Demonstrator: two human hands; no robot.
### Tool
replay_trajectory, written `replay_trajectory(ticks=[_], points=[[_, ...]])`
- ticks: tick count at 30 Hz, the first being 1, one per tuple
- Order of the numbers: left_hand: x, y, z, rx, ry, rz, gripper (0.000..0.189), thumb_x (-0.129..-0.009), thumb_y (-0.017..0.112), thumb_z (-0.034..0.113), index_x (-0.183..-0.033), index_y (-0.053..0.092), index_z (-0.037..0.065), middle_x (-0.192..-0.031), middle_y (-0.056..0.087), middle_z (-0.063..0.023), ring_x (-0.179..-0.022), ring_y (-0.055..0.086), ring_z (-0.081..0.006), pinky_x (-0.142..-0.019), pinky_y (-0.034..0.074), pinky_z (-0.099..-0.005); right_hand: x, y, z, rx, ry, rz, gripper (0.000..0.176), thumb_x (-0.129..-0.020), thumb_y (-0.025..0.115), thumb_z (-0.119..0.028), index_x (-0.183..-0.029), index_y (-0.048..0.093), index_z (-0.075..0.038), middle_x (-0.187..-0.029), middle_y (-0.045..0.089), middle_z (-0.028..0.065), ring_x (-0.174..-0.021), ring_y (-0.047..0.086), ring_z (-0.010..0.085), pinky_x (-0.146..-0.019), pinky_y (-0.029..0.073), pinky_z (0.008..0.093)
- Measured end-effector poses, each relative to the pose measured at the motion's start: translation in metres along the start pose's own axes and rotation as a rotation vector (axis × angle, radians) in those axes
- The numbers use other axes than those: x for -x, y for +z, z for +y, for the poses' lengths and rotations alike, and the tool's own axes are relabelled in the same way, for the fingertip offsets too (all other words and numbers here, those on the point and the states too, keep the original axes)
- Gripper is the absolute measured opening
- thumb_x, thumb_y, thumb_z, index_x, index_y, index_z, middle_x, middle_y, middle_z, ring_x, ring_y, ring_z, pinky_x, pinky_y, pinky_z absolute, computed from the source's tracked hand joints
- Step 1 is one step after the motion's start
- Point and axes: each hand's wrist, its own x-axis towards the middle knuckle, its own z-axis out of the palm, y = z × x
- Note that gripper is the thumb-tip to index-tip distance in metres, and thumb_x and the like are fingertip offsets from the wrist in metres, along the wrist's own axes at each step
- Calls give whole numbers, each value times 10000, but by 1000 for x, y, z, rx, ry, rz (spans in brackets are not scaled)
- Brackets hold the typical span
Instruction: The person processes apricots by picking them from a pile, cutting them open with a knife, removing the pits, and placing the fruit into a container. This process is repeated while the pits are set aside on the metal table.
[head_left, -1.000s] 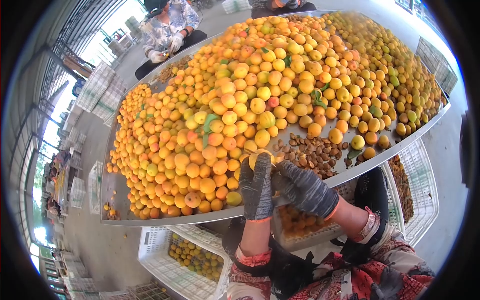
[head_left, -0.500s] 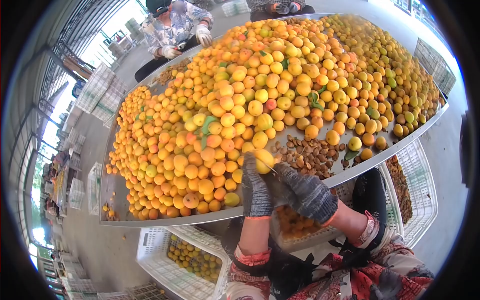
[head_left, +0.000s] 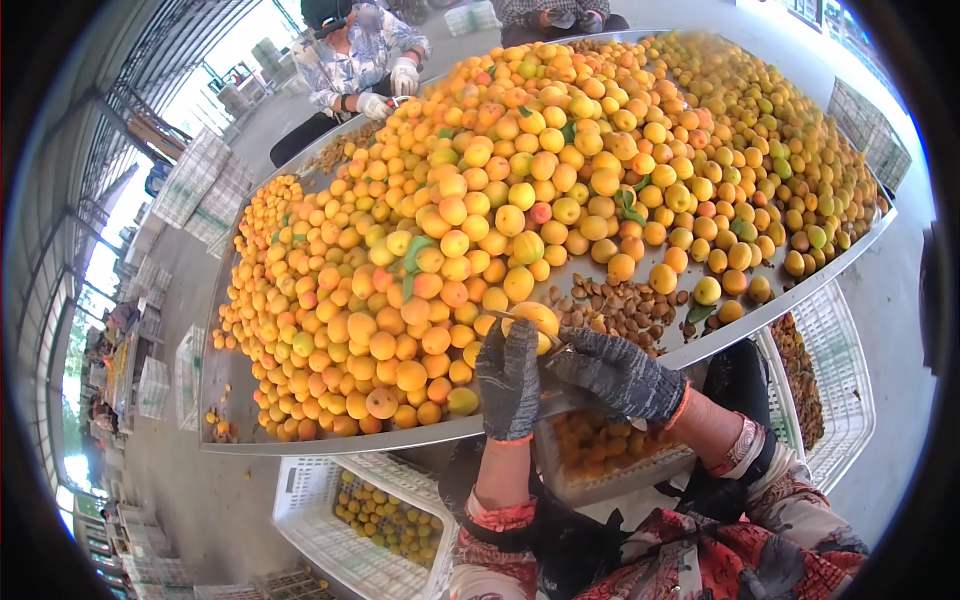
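My left hand (head_left: 509,378), in a dark grey knit glove, is closed around a yellow-orange apricot (head_left: 534,318) at the tray's near edge. My right hand (head_left: 622,375), gloved alike, grips a thin metal tool (head_left: 562,349) whose shaft points at the fruit. Metal also shows at the apricot's far left side, above my left fingers. Most of the tool is hidden in my right fist. Beyond both hands rises a large heap of apricots (head_left: 440,240), and a pile of brown pits (head_left: 620,308) lies just past my right hand.
The metal tray (head_left: 720,345) spans the view. Below its near edge stand a white crate (head_left: 300,510) of greenish-yellow apricots, a container of orange fruit pieces (head_left: 590,450) and another white crate (head_left: 850,390). Across the tray, a person (head_left: 350,60) with white gloves works at the fruit.
The apricot has turned in my left hand and metal now shows at its far side. My right hand has shifted slightly right and down. The person opposite has brought both gloved hands together.
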Motion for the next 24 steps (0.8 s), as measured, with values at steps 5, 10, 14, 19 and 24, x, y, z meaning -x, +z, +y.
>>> replay_trajectory(ticks=[5, 10, 14, 19, 24], points=[[-9, -1, 19, 267, -406, -145, 423, -844, 562, 365, -1001, 547, -28, -791, 556, -64, -678, 507, -131, -577, 426, -256, -12, -20, -4, -240, 283, -103, 375, -687, 597, -6, -1061, 568, 12, -1073, 564, 125, -995, 563, 305, -878, 465, 370], [-9, 7, 15, 381, -492, 25, 414, -834, 562, 406, -983, 560, 20, -724, 532, -10, -546, 453, -68, -432, 362, -196, -17, -18, -6, -69, 123, -43, 304, -766, 556, -24, -1069, 557, -5, -968, 586, 181, -833, 598, 339, -691, 502, 364], [-16, 10, 8, 629, -709, 230, 433, -846, 533, 415, -1000, 549, 11, -836, 561, -33, -684, 522, -104, -546, 440, -226, -20, -2, -25, -344, 626, -106, 335, -784, 559, -55, -1114, 520, -15, -922, 589, 201, -782, 592, 353, -641, 491, 383], [-9, 7, -7, 575, -571, 168, 389, -880, 509, 310, -1055, 546, -36, -1005, 551, -74, -874, 508, -139, -729, 435, -257, -22, 14, -18, -351, 602, -63, 379, -789, 560, -64, -1154, 483, 6, -978, 585, 201, -847, 592, 345, -701, 495, 369], [-4, 2, -6, 202, -258, 95, 341, -869, 540, 241, -1077, 524, -29, -968, 564, -89, -848, 513, -142, -729, 438, -267, -12, 12, -5, -324, 320, -56, 363, -806, 552, -55, -1144, 479, 54, -1076, 555, 183, -948, 571, 306, -810, 472, 340]])
